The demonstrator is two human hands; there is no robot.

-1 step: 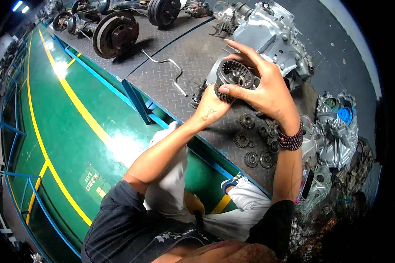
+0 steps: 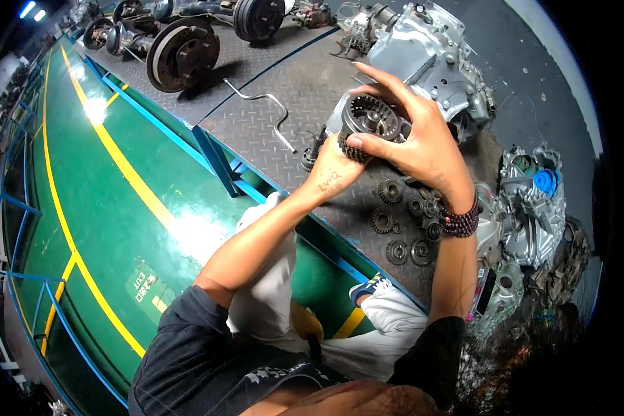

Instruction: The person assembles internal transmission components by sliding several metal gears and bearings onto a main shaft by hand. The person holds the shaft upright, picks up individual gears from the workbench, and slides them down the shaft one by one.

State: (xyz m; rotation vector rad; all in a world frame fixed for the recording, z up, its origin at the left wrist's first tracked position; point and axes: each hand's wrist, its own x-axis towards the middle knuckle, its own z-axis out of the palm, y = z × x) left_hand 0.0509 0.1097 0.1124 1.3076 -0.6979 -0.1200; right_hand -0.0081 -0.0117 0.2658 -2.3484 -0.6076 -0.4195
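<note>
Grasping drum [image 2: 369, 120] with left hand [image 2: 336, 166] from below, right hand [image 2: 423, 135] from its side. Advise supporting firmly beneath, steadying lightly.

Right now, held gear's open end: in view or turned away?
In view: the held gear shows its toothed inside, between the left hand and right hand.

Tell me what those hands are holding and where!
A dark toothed gear part: right hand around its side, left hand at its lower end.

Gear [image 2: 371, 123]: between left hand [image 2: 336, 170] and right hand [image 2: 423, 132]
Rod [image 2: 285, 113]: on surface [image 2: 243, 142], left of gear
Casing [image 2: 430, 55]: behind gear
</note>
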